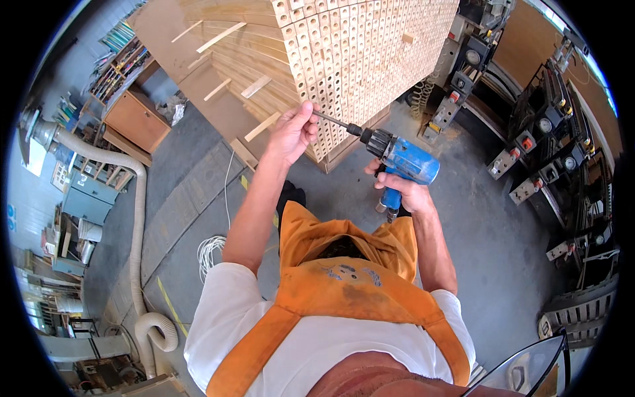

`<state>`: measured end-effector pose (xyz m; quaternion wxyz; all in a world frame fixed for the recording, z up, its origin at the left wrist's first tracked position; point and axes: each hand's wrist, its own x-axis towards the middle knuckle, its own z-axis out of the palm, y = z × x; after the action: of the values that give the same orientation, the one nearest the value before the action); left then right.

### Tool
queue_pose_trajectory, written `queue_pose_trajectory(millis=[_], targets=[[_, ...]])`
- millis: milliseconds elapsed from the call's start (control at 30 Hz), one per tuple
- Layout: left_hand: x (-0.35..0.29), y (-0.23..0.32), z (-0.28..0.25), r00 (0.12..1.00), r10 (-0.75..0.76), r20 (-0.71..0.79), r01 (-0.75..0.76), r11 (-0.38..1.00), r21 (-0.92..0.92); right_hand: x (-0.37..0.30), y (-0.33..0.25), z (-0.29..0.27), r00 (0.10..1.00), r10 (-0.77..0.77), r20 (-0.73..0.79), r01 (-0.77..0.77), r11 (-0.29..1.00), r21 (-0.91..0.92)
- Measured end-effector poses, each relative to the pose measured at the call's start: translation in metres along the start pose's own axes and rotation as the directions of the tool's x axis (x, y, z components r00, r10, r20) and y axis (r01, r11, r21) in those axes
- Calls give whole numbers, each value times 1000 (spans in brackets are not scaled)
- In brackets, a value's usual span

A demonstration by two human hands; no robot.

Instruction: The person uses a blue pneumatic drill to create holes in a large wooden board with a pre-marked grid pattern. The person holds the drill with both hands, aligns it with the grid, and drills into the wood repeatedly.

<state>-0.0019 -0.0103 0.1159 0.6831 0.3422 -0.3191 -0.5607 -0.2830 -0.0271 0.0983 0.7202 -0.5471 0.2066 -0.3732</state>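
Observation:
My right hand point(409, 190) is wrapped round the grip of a blue cordless drill point(411, 161), its black chuck pointing up and left. A long thin metal bit point(334, 121) runs from the chuck to my left hand point(296, 134). There my left thumb and fingers are closed in a pinch at the bit's tip; whether they also hold something small is hidden. Just beyond both hands stands a big stack of wooden slats point(370, 56), its near end face covered with rows of round holes. The bit's tip is in front of the stack's left corner.
Several loose wooden strips point(221, 38) lie on or jut from the stack's left side. White cable point(210, 251) is coiled on the grey floor at left, near a ribbed hose point(140, 218). Dark machinery with gauges point(546, 126) lines the right side. A wooden cabinet point(135, 121) stands far left.

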Motion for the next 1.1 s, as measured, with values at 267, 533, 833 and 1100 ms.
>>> queue_pose_trajectory(millis=[267, 533, 833, 1100], targets=[[13, 9, 5, 998, -56, 3, 55, 993, 100, 1, 11, -1, 996, -92, -9, 90, 984, -156], [24, 15, 12, 995, 47, 91, -36, 992, -122, 20, 7, 23, 992, -91, -88, 73, 978, -198], [31, 5, 8, 992, 80, 94, -52, 960, -274, 45, -14, 44, 989, -94, -112, 84, 992, -92], [-81, -95, -6, 659, -685, 309, 401, 668, 627, 42, -28, 47, 982, -160, -100, 121, 941, -316]])
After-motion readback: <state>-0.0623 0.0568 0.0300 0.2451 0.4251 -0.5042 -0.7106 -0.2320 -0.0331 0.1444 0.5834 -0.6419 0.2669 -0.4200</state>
